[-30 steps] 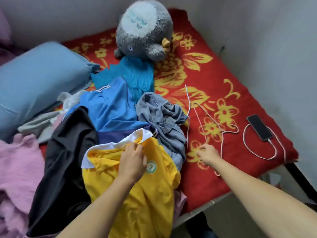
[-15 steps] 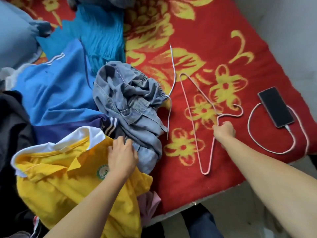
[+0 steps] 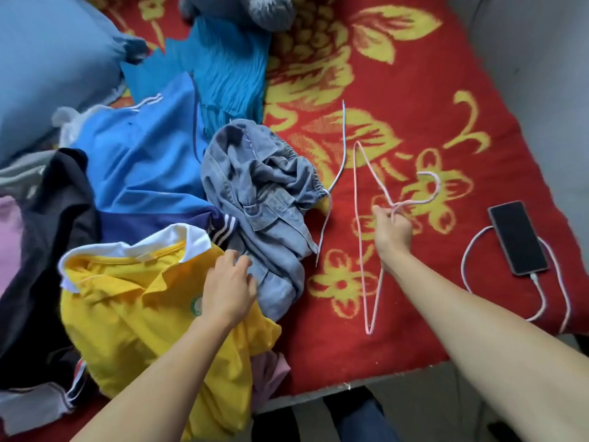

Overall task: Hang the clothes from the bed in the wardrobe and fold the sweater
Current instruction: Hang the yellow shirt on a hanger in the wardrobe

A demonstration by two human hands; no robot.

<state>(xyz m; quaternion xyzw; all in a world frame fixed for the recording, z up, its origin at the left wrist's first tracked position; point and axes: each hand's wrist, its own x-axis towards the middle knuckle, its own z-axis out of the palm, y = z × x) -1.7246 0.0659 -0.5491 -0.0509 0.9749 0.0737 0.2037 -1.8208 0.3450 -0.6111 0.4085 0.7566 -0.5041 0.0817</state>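
Note:
A heap of clothes lies on the left half of the bed: a yellow shirt with a white collar, a grey denim garment, a blue sports jacket, a black garment and a teal pleated piece. My left hand rests with relaxed fingers on the yellow shirt, touching the denim's edge. My right hand pinches a pink wire hanger at its neck, just below the hook. A pale blue wire hanger lies partly under the denim.
The red blanket with yellow flowers covers the bed. A black phone with a white charging cable lies near the right edge. A blue pillow sits far left, a grey plush toy at the top. Grey wall at right.
My right hand has closed its fingers round the pink hanger's neck. My left hand slid slightly right on the yellow shirt toward the denim. The view has shifted a little.

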